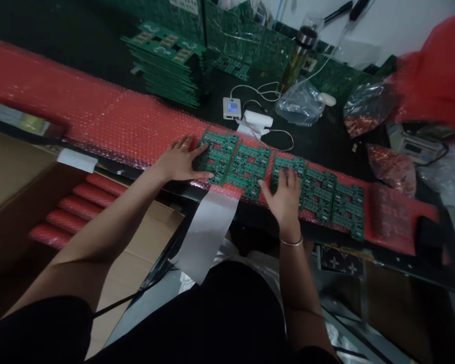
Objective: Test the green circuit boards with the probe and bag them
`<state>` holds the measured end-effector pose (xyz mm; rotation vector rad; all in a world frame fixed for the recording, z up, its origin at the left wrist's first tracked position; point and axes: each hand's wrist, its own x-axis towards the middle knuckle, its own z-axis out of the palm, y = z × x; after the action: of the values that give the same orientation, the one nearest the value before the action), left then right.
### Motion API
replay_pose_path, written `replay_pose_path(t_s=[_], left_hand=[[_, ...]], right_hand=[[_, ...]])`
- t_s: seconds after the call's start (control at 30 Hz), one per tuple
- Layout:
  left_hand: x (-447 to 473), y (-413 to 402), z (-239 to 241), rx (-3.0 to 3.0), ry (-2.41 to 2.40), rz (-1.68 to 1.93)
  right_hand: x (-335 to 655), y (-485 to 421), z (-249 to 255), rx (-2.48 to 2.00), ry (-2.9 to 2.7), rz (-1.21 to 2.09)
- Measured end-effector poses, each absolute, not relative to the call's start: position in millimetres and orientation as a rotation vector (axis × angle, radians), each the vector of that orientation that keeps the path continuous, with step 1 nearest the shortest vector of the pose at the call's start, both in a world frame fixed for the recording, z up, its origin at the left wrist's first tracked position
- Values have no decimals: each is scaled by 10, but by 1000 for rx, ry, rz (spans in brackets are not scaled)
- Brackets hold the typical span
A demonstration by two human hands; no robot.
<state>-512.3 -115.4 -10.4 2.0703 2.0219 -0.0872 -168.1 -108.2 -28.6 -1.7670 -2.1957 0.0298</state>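
Note:
Several green circuit boards [249, 167] lie in a row on a long strip of red bubble wrap [117, 119]. My left hand [182, 161] is spread, its thumb and fingertips on the leftmost board [220, 151]. Farther right, my right hand [284, 197] rests over a middle board [288, 163] with its fingers extended and the thumb apart, hiding part of that board. Neither hand is closed around anything. At the right end, a flat piece [390, 215] is covered by red bubble wrap.
Behind the strip stands a tall stack of circuit boards [167, 65]. A small device with a screen [232, 108], cables, a bottle [298, 58] and plastic bags [301, 103] are at the back. Red bubble-wrapped rolls [79, 202] sit below left. White paper [212, 222] hangs over the front edge.

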Motion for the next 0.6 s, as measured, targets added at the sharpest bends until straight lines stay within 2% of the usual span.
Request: replay_pose_path(t_s=[0.17,0.37,0.6], left_hand=[[-4881,-1088,1,2092,2002,14],[-4415,-927,-24,2398,1537,-8],[-4442,-866,-177,2392,1550,-48]], right_hand=[[-1460,-960,-356,-1872,-2139,33],[-1730,-1024,-375,-1900,-2145,34],[-1783,-1052,-392,-1856,-2124,24]])
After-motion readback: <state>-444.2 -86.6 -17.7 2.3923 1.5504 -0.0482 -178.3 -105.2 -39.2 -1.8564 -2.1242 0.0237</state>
